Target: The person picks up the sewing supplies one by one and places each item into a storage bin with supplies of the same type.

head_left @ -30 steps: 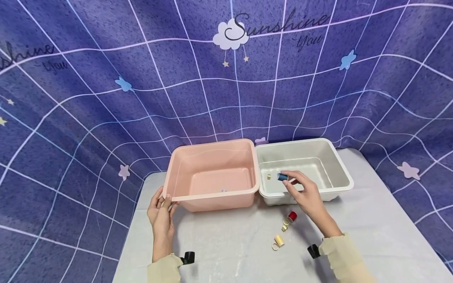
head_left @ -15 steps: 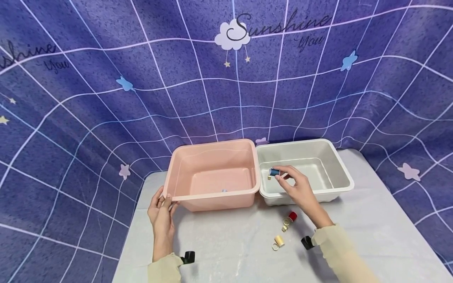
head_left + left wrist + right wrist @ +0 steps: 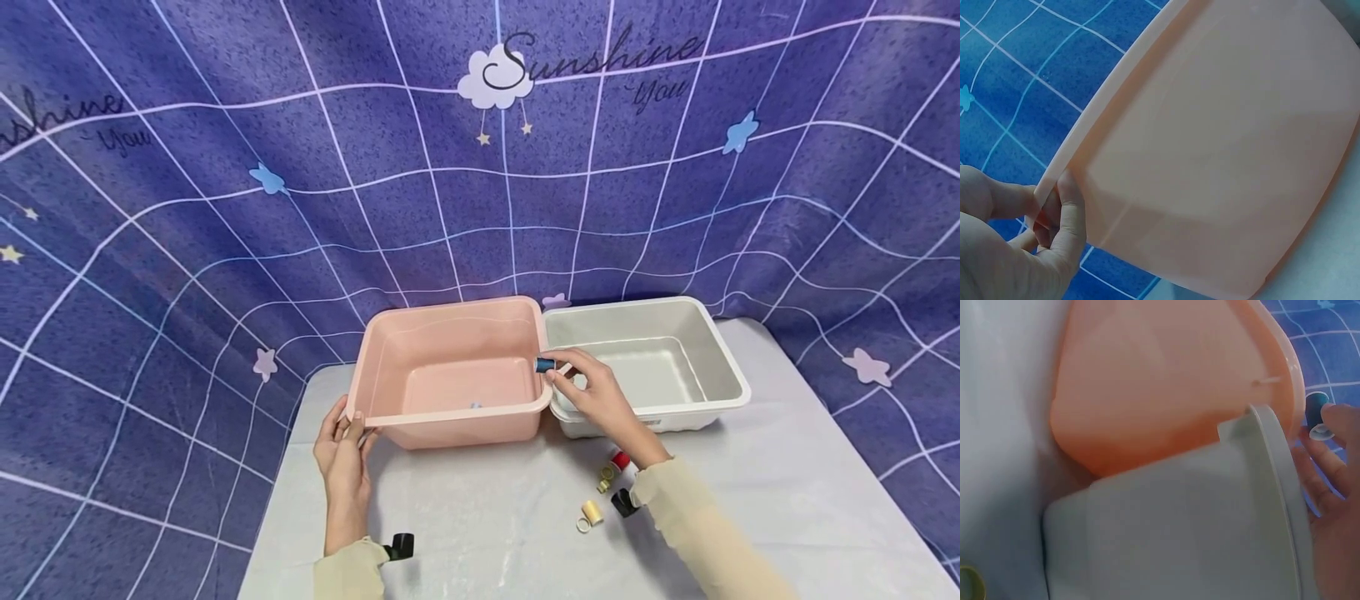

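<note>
My right hand (image 3: 600, 400) pinches a dark blue thread spool (image 3: 545, 365) between thumb and fingertips, over the side where the two bins meet. In the right wrist view the spool (image 3: 1317, 415) shows its white end, above the bins' rims. My left hand (image 3: 341, 458) grips the front left corner of the pink bin (image 3: 450, 416), thumb on the rim, as the left wrist view also shows of the hand (image 3: 1041, 231). A small light blue thing (image 3: 476, 406) lies inside that bin, partly hidden by its front wall.
Right of the pink bin stands a whitish bin (image 3: 690, 407). On the grey table (image 3: 465, 517) lie a red spool (image 3: 620, 460), partly behind the right forearm, a yellow spool (image 3: 592, 512), a pale ring (image 3: 582, 525) and small gold rings (image 3: 605, 475). A patterned blue curtain (image 3: 420, 192) hangs behind.
My right hand has carried the blue spool left, from over the whitish bin to the pink bin's right rim. The small gold piece in the whitish bin is now covered. My left hand stays put.
</note>
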`<state>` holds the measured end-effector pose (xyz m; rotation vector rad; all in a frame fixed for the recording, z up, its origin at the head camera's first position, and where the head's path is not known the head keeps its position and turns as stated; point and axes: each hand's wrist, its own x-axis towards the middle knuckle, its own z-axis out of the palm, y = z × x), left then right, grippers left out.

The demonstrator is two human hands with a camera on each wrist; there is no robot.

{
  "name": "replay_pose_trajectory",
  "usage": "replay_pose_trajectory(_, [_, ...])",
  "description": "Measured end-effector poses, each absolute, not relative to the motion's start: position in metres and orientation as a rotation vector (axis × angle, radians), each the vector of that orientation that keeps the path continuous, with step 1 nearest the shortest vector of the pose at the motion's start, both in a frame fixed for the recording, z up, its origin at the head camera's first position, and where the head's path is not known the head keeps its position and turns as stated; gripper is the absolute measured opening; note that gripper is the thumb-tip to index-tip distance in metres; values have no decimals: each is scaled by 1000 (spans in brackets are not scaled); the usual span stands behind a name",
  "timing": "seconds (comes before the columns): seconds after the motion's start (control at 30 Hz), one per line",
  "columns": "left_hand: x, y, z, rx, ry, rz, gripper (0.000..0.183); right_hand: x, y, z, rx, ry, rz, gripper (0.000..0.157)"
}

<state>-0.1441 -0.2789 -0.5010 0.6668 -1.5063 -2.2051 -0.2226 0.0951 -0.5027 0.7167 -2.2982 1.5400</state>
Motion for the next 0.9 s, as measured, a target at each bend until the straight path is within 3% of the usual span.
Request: replay_pose_trajectory(0.9, [-142, -276, -499, 648, -1515, -2192, 54, -244, 65, -497, 754, -2363, 1411, 26])
